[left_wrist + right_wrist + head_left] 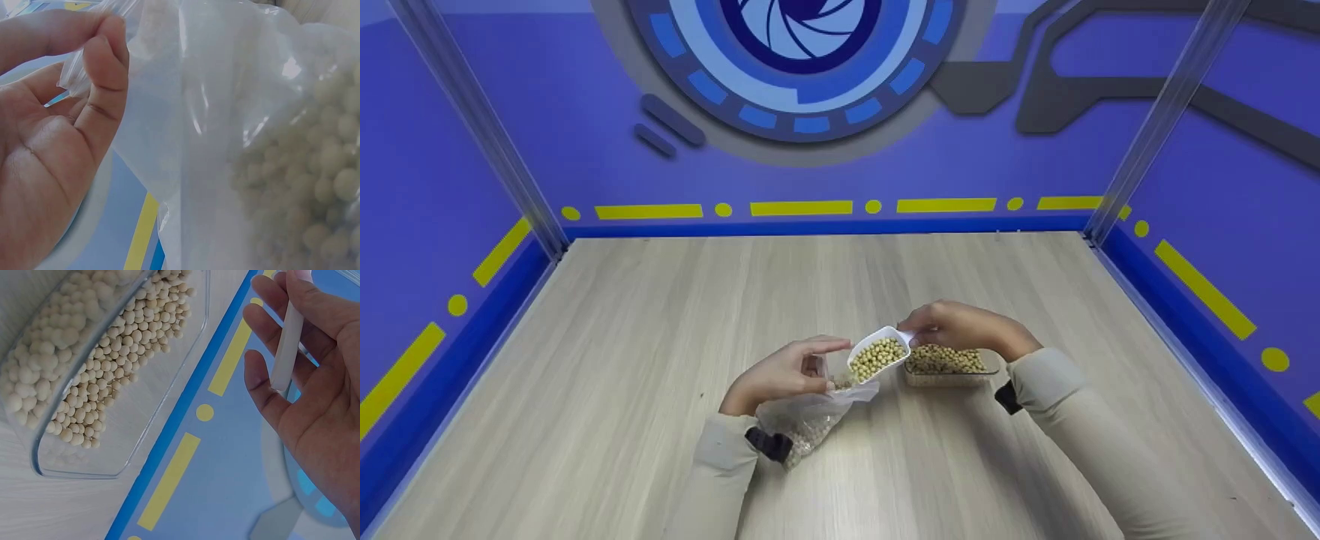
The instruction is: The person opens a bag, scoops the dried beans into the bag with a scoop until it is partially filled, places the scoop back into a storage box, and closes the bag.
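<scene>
My right hand [956, 325] grips the handle of a white scoop [894, 334] heaped with pale round beans [876, 358]. In the right wrist view, fingers and thumb close round the scoop's white handle [288, 346]. The scoop tilts down to the left, its lip over the mouth of a clear plastic bag [814, 420]. My left hand [780, 375] pinches the bag's edge, as the left wrist view shows. More beans [315, 185] fill the lower part of the bag, which slants toward me. Below my right hand is a clear container [949, 380] holding more beans.
The wooden tabletop [660, 315] spreads round the hands. Blue-purple panels with yellow marks [801, 208] wall it at the back and both sides. Clear posts [1166, 124] stand at the back corners.
</scene>
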Demonstrator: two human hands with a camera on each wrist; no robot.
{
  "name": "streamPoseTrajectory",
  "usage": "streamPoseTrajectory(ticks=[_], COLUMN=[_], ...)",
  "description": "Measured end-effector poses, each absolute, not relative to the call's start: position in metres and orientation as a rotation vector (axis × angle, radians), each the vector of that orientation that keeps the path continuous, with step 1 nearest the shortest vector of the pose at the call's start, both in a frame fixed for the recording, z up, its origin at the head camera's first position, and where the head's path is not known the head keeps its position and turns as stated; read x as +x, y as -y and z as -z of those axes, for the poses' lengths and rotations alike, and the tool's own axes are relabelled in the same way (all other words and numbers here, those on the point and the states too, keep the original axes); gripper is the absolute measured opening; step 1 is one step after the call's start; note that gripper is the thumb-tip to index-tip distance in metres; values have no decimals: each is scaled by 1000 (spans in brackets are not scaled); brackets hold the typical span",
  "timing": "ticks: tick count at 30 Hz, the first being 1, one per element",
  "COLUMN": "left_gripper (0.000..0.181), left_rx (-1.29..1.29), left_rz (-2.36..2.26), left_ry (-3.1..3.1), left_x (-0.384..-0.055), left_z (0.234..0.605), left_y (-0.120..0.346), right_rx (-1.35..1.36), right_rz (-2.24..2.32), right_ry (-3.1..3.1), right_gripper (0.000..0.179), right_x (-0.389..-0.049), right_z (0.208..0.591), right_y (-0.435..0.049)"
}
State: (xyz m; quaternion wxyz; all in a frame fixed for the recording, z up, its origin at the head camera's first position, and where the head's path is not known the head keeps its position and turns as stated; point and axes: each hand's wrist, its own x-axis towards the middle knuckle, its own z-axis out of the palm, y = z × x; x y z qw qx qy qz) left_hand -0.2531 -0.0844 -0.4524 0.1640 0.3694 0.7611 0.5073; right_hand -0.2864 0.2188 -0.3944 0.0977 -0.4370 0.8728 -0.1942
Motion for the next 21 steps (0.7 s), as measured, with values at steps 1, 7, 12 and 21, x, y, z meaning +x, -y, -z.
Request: streamPoseTrajectory(ticks=[1,7,12,21], left_gripper=[64,64,64,63], left_rx=[1053,1041,1041,1036], left_rz=[-1446,-1453,-1455,-1451], left_ry=[-2169,-2163,-2163,-2162], left_x=[-253,-253,-253,-251], left_z=[452,452,452,451], left_y=[84,84,84,84], right_rx=[-1294,-1311,-1331,-1319], right_rz=[572,571,557,523], right_ry=[-2583,-2574,-2575,-2582], right_gripper=[21,21,20,21], right_x=[-286,-286,-285,-284], right_z=[394,392,389,386], right_y=[-219,-218,-216,-215])
